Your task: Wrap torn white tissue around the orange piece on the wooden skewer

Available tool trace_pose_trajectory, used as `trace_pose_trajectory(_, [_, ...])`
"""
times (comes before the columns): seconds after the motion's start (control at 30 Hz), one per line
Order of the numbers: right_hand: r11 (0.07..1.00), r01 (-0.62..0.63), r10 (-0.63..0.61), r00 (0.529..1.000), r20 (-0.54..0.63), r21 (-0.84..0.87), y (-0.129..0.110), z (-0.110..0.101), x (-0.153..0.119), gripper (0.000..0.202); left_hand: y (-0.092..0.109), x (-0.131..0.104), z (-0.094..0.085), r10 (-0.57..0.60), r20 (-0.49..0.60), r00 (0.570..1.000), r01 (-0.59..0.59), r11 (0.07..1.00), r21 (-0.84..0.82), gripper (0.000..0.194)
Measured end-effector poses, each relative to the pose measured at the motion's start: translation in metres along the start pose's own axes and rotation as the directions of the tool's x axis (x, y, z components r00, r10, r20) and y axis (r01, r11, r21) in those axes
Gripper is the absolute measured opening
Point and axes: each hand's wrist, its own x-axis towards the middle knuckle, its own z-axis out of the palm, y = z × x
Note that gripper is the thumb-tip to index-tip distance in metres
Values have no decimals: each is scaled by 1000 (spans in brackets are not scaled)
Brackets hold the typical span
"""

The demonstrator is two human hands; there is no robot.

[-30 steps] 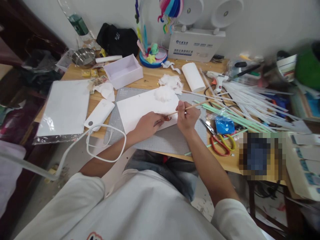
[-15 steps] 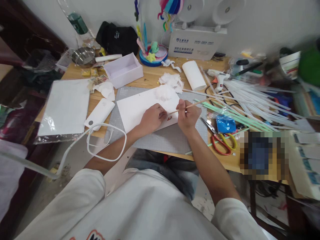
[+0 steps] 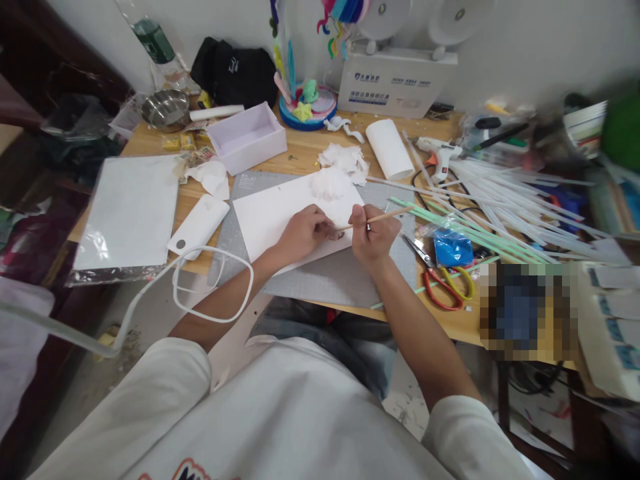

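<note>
My right hand (image 3: pixel 375 233) is closed around a thin wooden stick (image 3: pixel 393 215), held slanting over a white sheet of paper (image 3: pixel 267 217). The stick's left end reaches the fingertips of my left hand (image 3: pixel 306 233). That hand rests on the sheet, fingers bent and drawn together; what they pinch is too small to make out. Right by those fingertips lies a small dark piece (image 3: pixel 341 235), partly covered. Pale fluffy bits (image 3: pixel 325 185) lie on the upper part of the sheet. Under the paper is a grey cutting mat (image 3: pixel 320 285).
Scissors (image 3: pixel 444 288) lie right of the mat, below a blue packet (image 3: pixel 453 248). Many white sticks (image 3: pixel 515 193) and a glue gun (image 3: pixel 441 160) are farther right. A lilac box (image 3: pixel 247 143), tissue roll (image 3: pixel 390 148) and white power bank (image 3: pixel 200 225) surround the mat.
My right hand has shifted slightly left and down, and the stick's outer end sits lower. My left fingers have straightened a little and now cover more of the small dark piece.
</note>
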Motion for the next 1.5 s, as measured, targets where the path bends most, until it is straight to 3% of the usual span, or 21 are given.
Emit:
trace_pose_trajectory(0.4, [998, 67, -67, 998, 13, -15, -1, 2, 0, 53, -6, -1, 3, -11, -43, 999, 7, 997, -78, 13])
trace_pose_trajectory(0.57, [995, 94, -93, 995, 27, -23, -2, 6, 1, 52, -6, -2, 4, -17, -48, 999, 15, 999, -37, 15])
trace_pose_trajectory(0.77, [999, 33, -33, 999, 26, -7, -2, 17, 6, 53, -3, -3, 3, -49, -34, 998, 50, 999, 22, 26])
trace_pose_trajectory(0.97, [998, 10, -19, 986, 163, 57, -6, 23, 12, 55, 2, -5, 1, -25, -9, 1000, 25, 999, 32, 31])
trace_pose_trajectory(1.13, [988, -150, 150, 989, -1, 39, 0, 12, 13, 62, 4, -5, 2, -38, 2, 999, 38, 995, 94, 27])
trace_pose_trajectory(1.27, [956, -272, 286, 948, -141, 108, 1, 0, 12, 63, -1, -3, 5, -29, -7, 1000, 29, 995, 100, 20])
trace_pose_trajectory(1.5, [961, -240, 243, 970, -9, 141, -2, 0, 7, 63, -4, 0, 5, -37, -20, 999, 39, 994, 101, 10])
